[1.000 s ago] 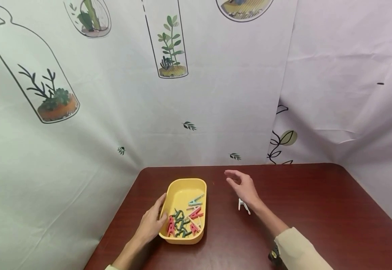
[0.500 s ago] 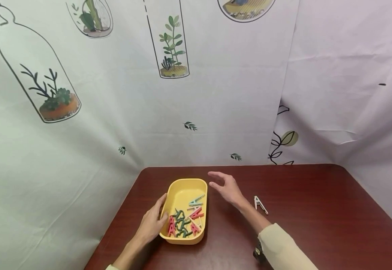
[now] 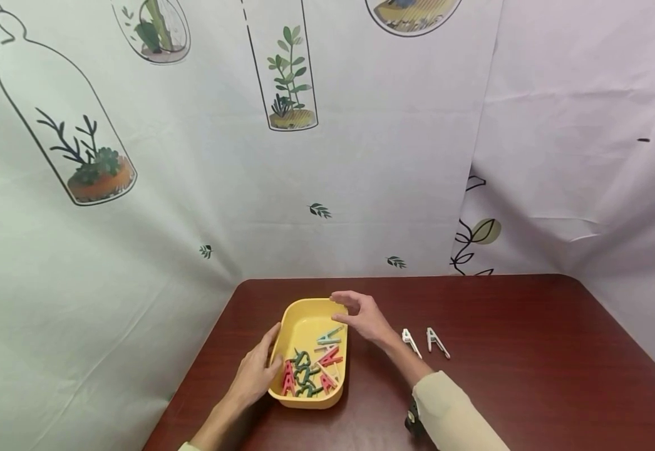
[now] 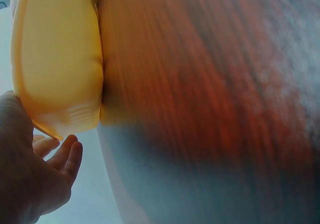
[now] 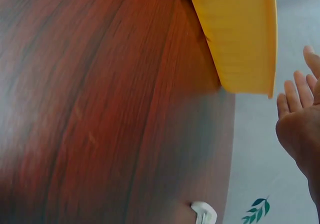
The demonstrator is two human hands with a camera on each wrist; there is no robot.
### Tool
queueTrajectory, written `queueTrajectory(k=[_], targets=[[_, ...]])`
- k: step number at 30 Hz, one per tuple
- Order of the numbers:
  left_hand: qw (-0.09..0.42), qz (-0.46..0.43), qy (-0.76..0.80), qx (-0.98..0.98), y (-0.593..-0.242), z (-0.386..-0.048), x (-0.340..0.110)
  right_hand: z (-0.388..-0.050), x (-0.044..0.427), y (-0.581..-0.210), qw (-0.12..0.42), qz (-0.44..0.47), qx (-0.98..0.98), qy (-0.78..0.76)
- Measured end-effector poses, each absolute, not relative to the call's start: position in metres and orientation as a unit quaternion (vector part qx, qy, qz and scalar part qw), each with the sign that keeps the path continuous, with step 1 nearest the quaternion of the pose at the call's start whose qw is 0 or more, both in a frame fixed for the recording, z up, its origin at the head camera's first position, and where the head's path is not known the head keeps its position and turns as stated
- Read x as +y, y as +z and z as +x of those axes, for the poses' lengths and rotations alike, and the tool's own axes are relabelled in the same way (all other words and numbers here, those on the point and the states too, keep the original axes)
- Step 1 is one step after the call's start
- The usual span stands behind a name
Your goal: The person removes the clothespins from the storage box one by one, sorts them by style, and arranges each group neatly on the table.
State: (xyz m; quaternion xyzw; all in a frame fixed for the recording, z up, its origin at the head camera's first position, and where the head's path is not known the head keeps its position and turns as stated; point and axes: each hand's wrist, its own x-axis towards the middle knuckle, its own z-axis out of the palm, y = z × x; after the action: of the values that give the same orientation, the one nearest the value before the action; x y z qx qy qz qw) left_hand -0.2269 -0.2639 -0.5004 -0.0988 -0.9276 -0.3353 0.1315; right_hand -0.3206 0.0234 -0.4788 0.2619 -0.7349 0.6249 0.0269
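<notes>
My left hand [image 3: 257, 369] holds the left side of a yellow plastic tray [image 3: 307, 404], thumb at the rim and fingers along the outer wall. The left wrist view shows this hand [image 4: 37, 169] at the tray's edge. My right hand [image 3: 361, 316] hovers at the tray's far right corner, fingers apart and slightly bent, holding nothing. Inside the tray lie a light teal clothespin [image 3: 329, 336], red clothespins [image 3: 288, 379], pale ones [image 3: 330, 373] and several dark green curved pieces [image 3: 305, 374]. The right wrist view has the right hand [image 5: 302, 114] beside the tray.
Two white clothespins [image 3: 437, 343] lie on the dark red wooden table [image 3: 508, 376], right of my right forearm. A pale fabric backdrop [image 3: 361, 188] with printed plants rises behind the table and along its left side.
My right hand has moved left, from over the table to the tray's far right corner. Both white clothespins now show beside the forearm. The left hand and tray stay put.
</notes>
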Motion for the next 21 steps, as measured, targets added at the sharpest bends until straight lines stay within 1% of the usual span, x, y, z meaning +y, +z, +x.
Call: queueTrajectory(k=[4, 8, 16, 21], targets=[[0.130, -0.098, -0.335, -0.928, -0.500, -0.226, -0.263, -0.322, 0.015, -0.481, 0.008, 0.274, -0.704, 0.655], [0.129, -0.098, -0.335, -0.928, -0.499, -0.225, -0.263, -0.319, 0.002, -0.480, 0.001, 0.256, -0.684, 0.683], [0.125, -0.094, -0.334, -0.930, -0.499, -0.225, -0.263, -0.300, -0.026, -0.473, 0.017, 0.135, -0.713, 0.687], [0.123, -0.092, -0.337, -0.929, -0.499, -0.225, -0.263, -0.288, -0.037, -0.467, 0.029, 0.100, -0.723, 0.683]])
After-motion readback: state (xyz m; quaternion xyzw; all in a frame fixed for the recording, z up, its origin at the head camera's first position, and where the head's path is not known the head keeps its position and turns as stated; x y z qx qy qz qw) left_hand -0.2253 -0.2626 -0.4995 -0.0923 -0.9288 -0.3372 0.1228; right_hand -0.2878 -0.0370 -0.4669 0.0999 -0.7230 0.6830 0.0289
